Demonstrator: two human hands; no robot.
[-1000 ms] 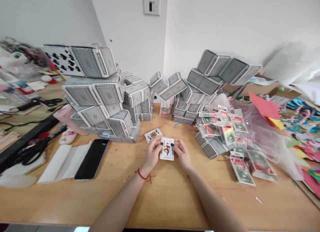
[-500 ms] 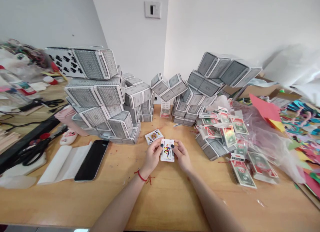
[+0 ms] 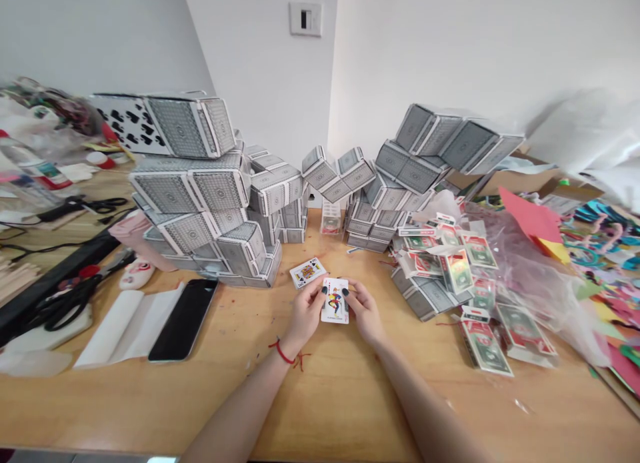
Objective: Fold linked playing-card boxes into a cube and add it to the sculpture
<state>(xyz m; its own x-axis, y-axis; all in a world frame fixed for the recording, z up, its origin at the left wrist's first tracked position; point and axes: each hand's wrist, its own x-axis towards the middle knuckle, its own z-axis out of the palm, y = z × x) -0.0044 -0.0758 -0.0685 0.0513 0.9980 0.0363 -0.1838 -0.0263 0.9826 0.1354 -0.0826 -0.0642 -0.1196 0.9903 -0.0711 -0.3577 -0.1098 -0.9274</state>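
A joker playing card (image 3: 335, 304) is held face up between my two hands, above the front middle of the table. My left hand (image 3: 307, 311), with a red string bracelet at the wrist, pinches its left edge, thumb on the face. On the other edge my right hand (image 3: 366, 310) grips it the same way. Whether more cards lie beneath the joker I cannot tell. Just beyond my left fingers a king card (image 3: 307, 273) rests face up on the table (image 3: 330, 383).
Stacked blocks made of grey-backed cards rise on the left (image 3: 220, 190) and right (image 3: 410, 163). Several card boxes (image 3: 485, 343) lie at right beside plastic wrap (image 3: 530, 270). A black phone (image 3: 183, 321), white paper (image 3: 117, 326) and black scissors (image 3: 75, 293) are at left.
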